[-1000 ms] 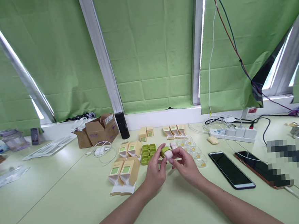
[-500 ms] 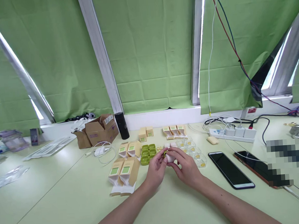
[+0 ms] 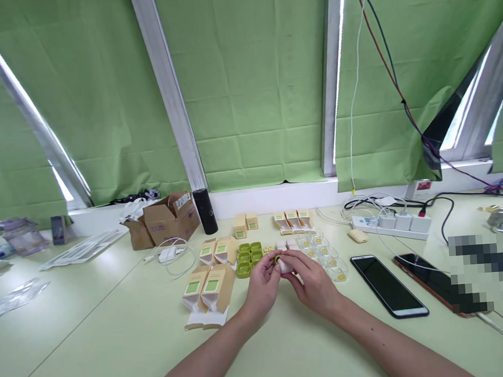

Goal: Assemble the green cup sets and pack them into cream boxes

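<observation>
My left hand (image 3: 262, 286) and my right hand (image 3: 313, 282) meet over the table's middle, fingers pinched together on one small pale pink piece with a green cap (image 3: 282, 262). Most of that piece is hidden by my fingertips. Just behind my hands lie a cluster of green caps (image 3: 248, 257), small clear cups with yellow centres (image 3: 328, 254) and loose pink pieces (image 3: 290, 244). To the left stand tan cartons with green labels (image 3: 210, 286).
Two phones (image 3: 389, 285) lie at the right beside a white power strip (image 3: 392, 223) with cables. A black bottle (image 3: 205, 210) and a torn brown box (image 3: 167, 218) stand at the back. More tan cartons (image 3: 294, 220) line the window side.
The pink and green piece was held up with its green cap showing; now my hands have lowered it and closed round it. A hand at the far left edge has gone.
</observation>
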Tool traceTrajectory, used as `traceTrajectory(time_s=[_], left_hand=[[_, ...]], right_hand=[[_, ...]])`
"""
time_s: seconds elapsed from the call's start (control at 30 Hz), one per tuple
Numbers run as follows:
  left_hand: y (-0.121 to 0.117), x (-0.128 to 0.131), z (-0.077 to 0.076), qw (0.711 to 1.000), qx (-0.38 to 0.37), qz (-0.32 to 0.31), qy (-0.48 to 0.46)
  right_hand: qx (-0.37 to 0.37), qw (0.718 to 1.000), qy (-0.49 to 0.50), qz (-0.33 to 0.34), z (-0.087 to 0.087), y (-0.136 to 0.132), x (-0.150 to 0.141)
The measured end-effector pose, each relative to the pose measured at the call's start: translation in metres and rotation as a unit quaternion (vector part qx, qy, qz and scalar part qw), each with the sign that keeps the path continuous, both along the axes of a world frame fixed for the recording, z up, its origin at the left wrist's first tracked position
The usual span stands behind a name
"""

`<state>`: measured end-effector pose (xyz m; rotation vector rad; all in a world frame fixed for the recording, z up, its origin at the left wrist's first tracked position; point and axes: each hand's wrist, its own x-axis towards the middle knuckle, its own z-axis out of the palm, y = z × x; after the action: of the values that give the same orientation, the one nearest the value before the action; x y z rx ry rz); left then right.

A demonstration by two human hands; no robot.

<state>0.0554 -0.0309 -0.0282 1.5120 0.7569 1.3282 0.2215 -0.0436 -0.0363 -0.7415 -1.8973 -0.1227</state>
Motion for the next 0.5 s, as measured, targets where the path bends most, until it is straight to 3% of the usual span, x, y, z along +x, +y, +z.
traceTrajectory(time_s=[0.5], left_hand=[[-0.0009,0.0101,0.003,0.998,-0.018,0.047,-0.036]], right_hand=[[-0.001,1.0,-0.008,-0.008,0.0054,-0.002,-0.0019]])
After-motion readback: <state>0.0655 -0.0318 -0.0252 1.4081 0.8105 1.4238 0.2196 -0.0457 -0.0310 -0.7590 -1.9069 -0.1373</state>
